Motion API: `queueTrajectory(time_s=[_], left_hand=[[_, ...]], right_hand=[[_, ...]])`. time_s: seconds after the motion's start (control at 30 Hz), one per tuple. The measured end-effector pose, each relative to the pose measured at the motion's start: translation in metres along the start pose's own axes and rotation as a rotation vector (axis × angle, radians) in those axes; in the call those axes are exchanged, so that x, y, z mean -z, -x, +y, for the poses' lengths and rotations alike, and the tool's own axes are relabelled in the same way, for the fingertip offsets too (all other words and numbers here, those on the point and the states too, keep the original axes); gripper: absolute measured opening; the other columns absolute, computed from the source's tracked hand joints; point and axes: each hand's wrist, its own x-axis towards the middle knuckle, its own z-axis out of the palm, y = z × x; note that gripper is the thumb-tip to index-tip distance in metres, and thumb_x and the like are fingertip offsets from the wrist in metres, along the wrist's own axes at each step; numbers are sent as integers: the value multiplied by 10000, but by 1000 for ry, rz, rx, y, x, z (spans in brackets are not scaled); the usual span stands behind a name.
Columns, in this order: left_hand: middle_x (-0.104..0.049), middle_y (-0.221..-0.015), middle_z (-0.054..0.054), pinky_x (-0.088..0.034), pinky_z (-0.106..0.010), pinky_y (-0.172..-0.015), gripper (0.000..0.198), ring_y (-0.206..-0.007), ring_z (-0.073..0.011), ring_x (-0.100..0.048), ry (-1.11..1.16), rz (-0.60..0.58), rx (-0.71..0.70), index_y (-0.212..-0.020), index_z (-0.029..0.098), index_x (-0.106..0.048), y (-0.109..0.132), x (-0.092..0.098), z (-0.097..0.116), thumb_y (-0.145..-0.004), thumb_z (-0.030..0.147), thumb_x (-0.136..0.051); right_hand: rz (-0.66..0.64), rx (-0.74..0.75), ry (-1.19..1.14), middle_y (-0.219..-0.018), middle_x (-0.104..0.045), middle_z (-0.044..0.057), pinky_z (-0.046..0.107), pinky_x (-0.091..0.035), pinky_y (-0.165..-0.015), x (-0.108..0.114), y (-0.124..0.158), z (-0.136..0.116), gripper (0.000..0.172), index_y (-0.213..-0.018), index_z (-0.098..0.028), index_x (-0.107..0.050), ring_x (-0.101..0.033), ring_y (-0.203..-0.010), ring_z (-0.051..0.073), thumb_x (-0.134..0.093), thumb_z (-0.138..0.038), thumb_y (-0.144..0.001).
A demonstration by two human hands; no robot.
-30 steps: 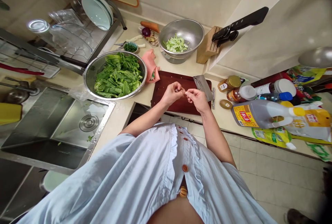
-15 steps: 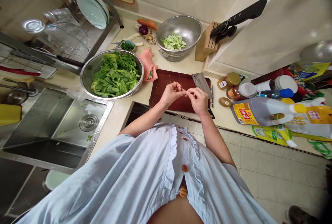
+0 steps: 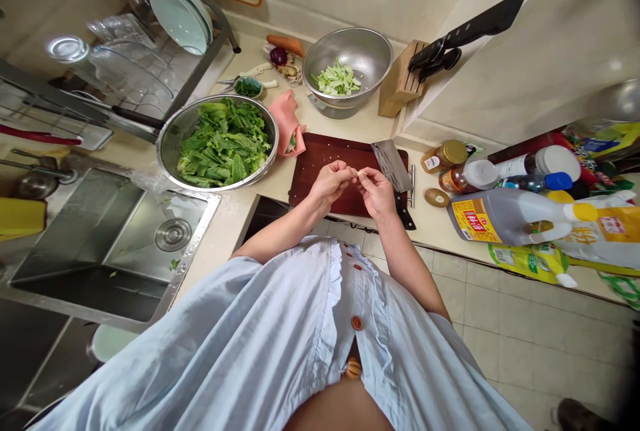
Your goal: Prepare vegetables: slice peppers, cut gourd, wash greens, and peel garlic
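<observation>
My left hand [image 3: 332, 181] and my right hand [image 3: 376, 191] meet fingertip to fingertip over a dark red-brown cutting board [image 3: 313, 151]. Both are closed in a pinch on a small pale piece [image 3: 359, 174] that looks like a garlic clove, mostly hidden by the fingers. Tiny pale bits lie scattered on the board. A cleaver [image 3: 391, 163] rests on the board's right side, its black handle reaching over the front edge. Behind the board stands a steel colander [image 3: 373, 74] with sliced pale-green stalks. To the left, a large handled strainer [image 3: 273, 144] holds leafy greens [image 3: 225, 141].
A pink cloth [image 3: 287, 121] lies left of the board. Behind it are a carrot [image 3: 285, 44] and a purple onion [image 3: 278, 56]. A knife block [image 3: 400, 88] stands at the back right. Jars, bottles and a kiwi [image 3: 437, 197] line the right counter; a sink [image 3: 130, 264] is at left.
My right hand has turned and shifted slightly left, so its fingers are closer to my left fingertips. The board and the bowls stay in place; the view has shifted a little.
</observation>
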Motion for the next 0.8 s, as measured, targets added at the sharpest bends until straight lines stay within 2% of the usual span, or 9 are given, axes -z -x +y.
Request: queueTrajectory(time_s=[0.07,0.13,0.23,0.33,0.47,0.63,0.8], left_hand=[[-534,-568,27,-289,-204,-461,481,-514,-51,-479,23,4,-13,-578,201,-315,0,-1,0,-608,246,-792],[-536,-578,31,-295,-204,-462,481,-506,-50,-475,20,12,-44,-598,205,-305,0,-1,0,-631,250,-783],[-579,-617,31,-331,-200,-474,412,-505,-54,-490,-58,63,-116,-643,208,-332,0,-1,1,-661,220,-743],[-615,-657,29,-418,-215,-553,266,-569,-77,-550,-229,125,-211,-688,197,-430,3,0,6,-670,169,-693],[-626,-697,14,-453,-236,-624,100,-628,-97,-573,-390,145,-320,-742,168,-583,7,0,10,-693,155,-669],[-621,-673,11,-411,-215,-545,85,-577,-88,-542,-287,132,-236,-753,155,-645,9,-1,7,-691,197,-686],[-631,-630,-6,-300,-186,-453,160,-505,-67,-498,-260,31,-80,-771,128,-679,9,1,6,-701,269,-707]], right_hand=[[-55,-108,-140,-829,-657,7,309,-536,-710,-3,-4,4,323,-796,-252,-603,-632,-812,163,-748,-516,-681],[-75,-156,-216,-826,-655,2,288,-531,-683,-5,-5,5,314,-773,-251,-596,-629,-811,154,-770,-488,-663],[-36,-135,-219,-821,-654,-3,284,-539,-709,-5,-4,0,320,-771,-244,-607,-626,-791,144,-799,-456,-629],[2,-87,-128,-841,-659,-5,296,-544,-768,-3,-2,-9,339,-824,-236,-620,-635,-802,143,-814,-414,-609],[-24,-136,-181,-911,-671,-3,283,-544,-785,1,-4,-16,421,-929,-245,-617,-649,-864,142,-834,-352,-585],[-51,-160,-202,-865,-661,-9,242,-513,-670,0,-6,-11,358,-875,-227,-640,-606,-749,110,-822,-366,-600],[-63,2,-117,-803,-644,-26,220,-478,-618,1,-7,-10,240,-825,-223,-632,-555,-664,83,-770,-372,-696]])
